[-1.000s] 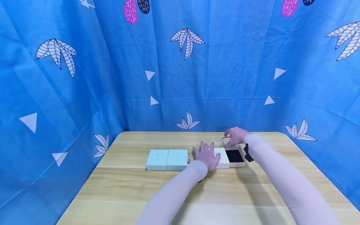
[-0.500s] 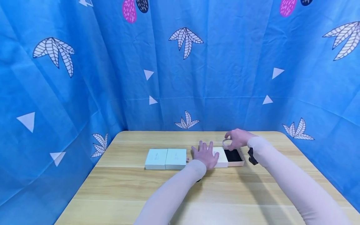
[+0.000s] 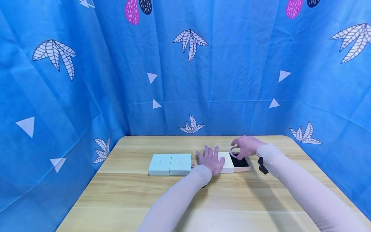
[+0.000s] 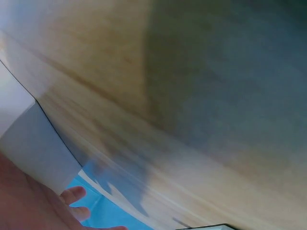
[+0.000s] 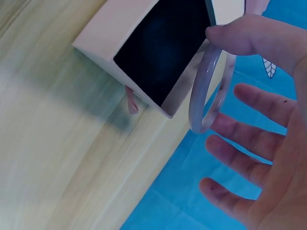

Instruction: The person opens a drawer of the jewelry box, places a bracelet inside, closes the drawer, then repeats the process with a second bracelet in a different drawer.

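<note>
The wooden table (image 3: 130, 193) carried a drawer box (image 3: 242, 168), slid open. The left hand (image 3: 212, 160) lay flat on its sleeve (image 3: 227, 162), fingers straight. The right hand (image 3: 247, 146) pinched a pale bangle (image 5: 207, 91) above the black tray; judged rigid, light, smooth, possibly brittle, best gripped across the rim.

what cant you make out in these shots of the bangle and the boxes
- Head view: print on the two pale blue boxes is too small to read.
- Head view: the left hand covers part of the cream box sleeve.
- Left wrist view: blurred wooden table; the hand is cut off by the edge.
- Right wrist view: how the right hand pinches the pale pink ring-shaped bangle; the black-lined drawer runs off the top.
</note>
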`<state>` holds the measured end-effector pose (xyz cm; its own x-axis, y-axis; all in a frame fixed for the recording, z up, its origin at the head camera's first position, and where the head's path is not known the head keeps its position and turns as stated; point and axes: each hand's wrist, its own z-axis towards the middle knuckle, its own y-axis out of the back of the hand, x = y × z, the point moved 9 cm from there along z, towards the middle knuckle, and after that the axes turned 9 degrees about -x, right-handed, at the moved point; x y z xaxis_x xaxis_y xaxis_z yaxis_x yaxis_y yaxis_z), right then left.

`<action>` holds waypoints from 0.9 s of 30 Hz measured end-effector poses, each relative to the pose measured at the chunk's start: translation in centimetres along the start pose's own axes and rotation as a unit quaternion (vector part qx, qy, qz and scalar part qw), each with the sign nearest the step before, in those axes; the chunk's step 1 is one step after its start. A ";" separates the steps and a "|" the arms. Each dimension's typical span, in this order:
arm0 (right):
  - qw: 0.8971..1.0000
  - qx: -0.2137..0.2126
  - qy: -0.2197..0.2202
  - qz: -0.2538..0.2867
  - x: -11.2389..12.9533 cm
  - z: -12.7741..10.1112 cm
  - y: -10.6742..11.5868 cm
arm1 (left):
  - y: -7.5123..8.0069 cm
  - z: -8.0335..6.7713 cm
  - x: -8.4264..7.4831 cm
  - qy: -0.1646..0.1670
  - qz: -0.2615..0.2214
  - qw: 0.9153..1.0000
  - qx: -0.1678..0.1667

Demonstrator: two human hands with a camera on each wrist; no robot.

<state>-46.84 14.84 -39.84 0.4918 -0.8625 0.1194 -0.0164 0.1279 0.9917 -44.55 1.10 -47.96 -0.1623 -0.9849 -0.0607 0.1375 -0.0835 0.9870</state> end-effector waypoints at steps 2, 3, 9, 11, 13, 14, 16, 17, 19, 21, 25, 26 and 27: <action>1.000 0.002 0.001 -0.006 0.1 -0.2 -0.1 | -0.1 0.1 0.0 0.002 0.002 1.000 0.000; 1.000 0.004 0.000 -0.008 0.2 -0.3 -0.1 | -0.1 0.1 0.0 0.003 0.002 1.000 0.001; 1.000 0.020 -0.007 -0.011 0.4 -1.1 -0.5 | -0.3 0.1 0.1 0.004 0.003 1.000 0.004; 1.000 0.020 -0.006 -0.014 0.5 -1.3 -0.6 | -0.3 0.1 0.1 0.003 0.003 1.000 0.006; 1.000 0.018 -0.003 -0.018 0.6 -1.4 -0.7 | -0.1 0.1 0.0 0.002 0.003 1.000 0.003; 1.000 0.016 -0.001 -0.020 0.6 -1.4 -0.7 | 0.1 0.0 0.0 0.001 0.003 1.000 0.002; 1.000 0.012 0.005 -0.027 0.8 -1.5 -0.8 | 0.4 -0.1 0.0 -0.001 0.003 1.000 -0.004; 0.999 0.010 0.008 -0.031 0.9 -1.5 -0.8 | 0.5 -0.2 0.0 -0.002 0.003 1.000 -0.006; 0.999 0.008 0.014 -0.037 1.0 -1.5 -0.8 | 0.7 -0.4 0.0 -0.004 0.003 1.000 -0.009; 0.999 0.003 0.019 -0.042 1.2 -1.6 -0.8 | 0.7 -0.3 0.0 -0.004 0.003 1.000 -0.009; 0.998 -0.002 0.026 -0.049 1.5 -1.6 -0.9 | 0.7 -0.4 0.0 -0.004 0.005 1.000 -0.008; 0.998 -0.003 0.027 -0.050 1.5 -1.6 -0.9 | 0.8 -0.4 0.0 -0.003 0.005 1.000 -0.008; 0.998 -0.004 0.028 -0.051 1.5 -1.6 -0.9 | 0.8 -0.5 -0.1 -0.003 0.006 1.000 -0.007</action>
<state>-44.65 14.18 -40.66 0.5384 -0.8426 0.0140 0.0434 0.0443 0.9981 -43.97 1.02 -47.27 -0.1672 -0.9847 -0.0486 0.1533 -0.0746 0.9854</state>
